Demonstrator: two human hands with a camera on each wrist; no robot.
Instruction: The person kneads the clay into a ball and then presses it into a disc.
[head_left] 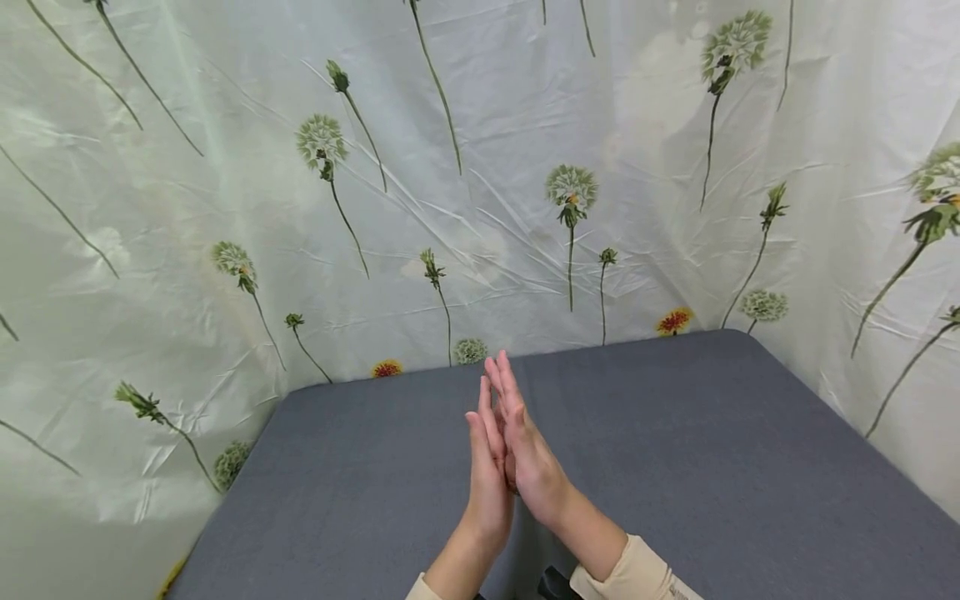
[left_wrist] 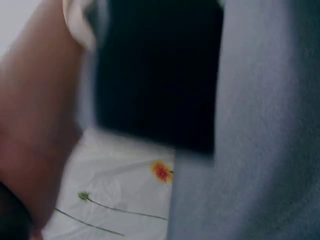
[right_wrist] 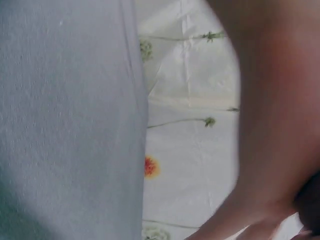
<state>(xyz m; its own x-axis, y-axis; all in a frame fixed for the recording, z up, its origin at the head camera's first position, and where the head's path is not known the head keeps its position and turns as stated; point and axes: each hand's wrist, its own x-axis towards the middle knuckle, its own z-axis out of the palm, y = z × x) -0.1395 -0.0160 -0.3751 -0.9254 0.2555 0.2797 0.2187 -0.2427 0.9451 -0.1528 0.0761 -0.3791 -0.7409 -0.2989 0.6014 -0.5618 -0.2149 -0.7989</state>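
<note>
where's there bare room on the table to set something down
Two patches of table: left arm to left edge; right arm to right edge. Both stretch back to the curtain. Crowded: near middle, where the arms converge.

The wide white hanging sheet with a printed pattern of green dandelions and orange flowers (head_left: 487, 208) looks like thin plastic or a plastic-coated cloth: glossy, catching pale streaks of light along its sharp creases, and otherwise smooth, with the print lying flat in its surface. The dark blue-grey, flat-topped table (head_left: 360, 467) has a matt, cloth-like covering; both wrist views show a fine, slightly rough grain. The cream long sleeve on the right arm (head_left: 626, 571) is soft-looking matt cloth, gathered into folds. The black, straight-edged block (left_wrist: 160, 75) appears matt, its material too blurred to tell.
</note>
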